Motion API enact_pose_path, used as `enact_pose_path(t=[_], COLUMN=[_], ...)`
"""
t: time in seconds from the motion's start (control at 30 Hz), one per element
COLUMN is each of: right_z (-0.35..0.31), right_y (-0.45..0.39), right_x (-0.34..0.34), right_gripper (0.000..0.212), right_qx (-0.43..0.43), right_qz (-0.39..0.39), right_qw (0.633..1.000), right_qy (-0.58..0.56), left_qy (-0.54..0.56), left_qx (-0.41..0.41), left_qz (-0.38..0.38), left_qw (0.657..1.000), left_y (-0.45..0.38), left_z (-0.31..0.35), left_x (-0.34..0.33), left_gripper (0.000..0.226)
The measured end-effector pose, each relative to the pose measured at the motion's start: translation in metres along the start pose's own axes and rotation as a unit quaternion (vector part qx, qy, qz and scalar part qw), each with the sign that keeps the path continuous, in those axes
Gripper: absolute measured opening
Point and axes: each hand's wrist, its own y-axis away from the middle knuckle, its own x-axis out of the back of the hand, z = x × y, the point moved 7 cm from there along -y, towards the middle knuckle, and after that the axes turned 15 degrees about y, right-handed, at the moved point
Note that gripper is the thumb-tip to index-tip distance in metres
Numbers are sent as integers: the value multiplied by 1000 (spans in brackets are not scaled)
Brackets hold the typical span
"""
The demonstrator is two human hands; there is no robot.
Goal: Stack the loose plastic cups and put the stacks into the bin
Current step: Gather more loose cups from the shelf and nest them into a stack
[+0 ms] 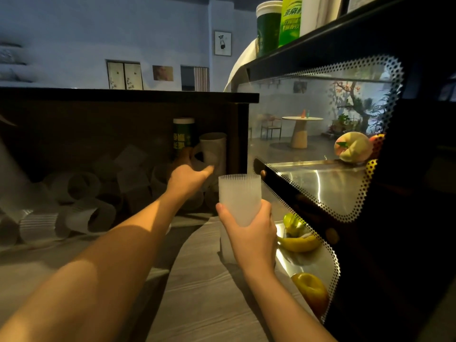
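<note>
Forearms: two bare forearms are extended from the bottom edge over the bench (202, 292), the left one crossing from the lower left toward the middle.
Bench: a pale wood-grain surface is seen, lit warmly near the camera and shadowed farther back.
Room: a bluish wall (98, 33) with small framed pictures is seen beyond a dark raised counter (123, 96); a round table and a chair are visible through the glass on the right.
Display case: a dark case (370, 193) with dotted glass edging is stood just right of the bench; yellow fruit and a peach-like fruit are held on its metal shelves, and green containers are stood on its top.
Right hand: the right hand (249, 233) is wrapped round the lower part of a frosted ribbed cup stack (239, 201), which is held upright above the bench, close beside the case.
Left hand: the left hand (187, 177) is stretched forward with fingers extended and nothing gripped, reaching toward the back right corner under the counter.
Loose cups: a heap of loose cups (81, 203) is lain on its sides against the dark counter front, left of the left hand.
Back corner: a green-labelled bottle (183, 137) and a pale upright cup (213, 149) are stood there; contact with the left fingertips cannot be told.
</note>
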Motion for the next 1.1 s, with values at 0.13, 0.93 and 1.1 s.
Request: enact_pose_path(t=[0.13, 0.93, 1.1], right_z=[-1, -51, -54], right_y=[1, 31, 32], right_x=[-1, -13, -14], right_gripper=[74, 87, 87], right_qx=[15, 253, 270], right_qz=[-3, -17, -17], right_qw=[1000, 953, 946], right_qy=[3, 168, 178], left_qy=[122, 258, 178], left_qx=[-104, -190, -216], left_qz=[58, -58, -133], left_qw=[985, 946, 951], left_y=[14, 116, 114], left_z=[16, 9, 26], left_x=[28, 120, 117], left_gripper=[42, 37, 60])
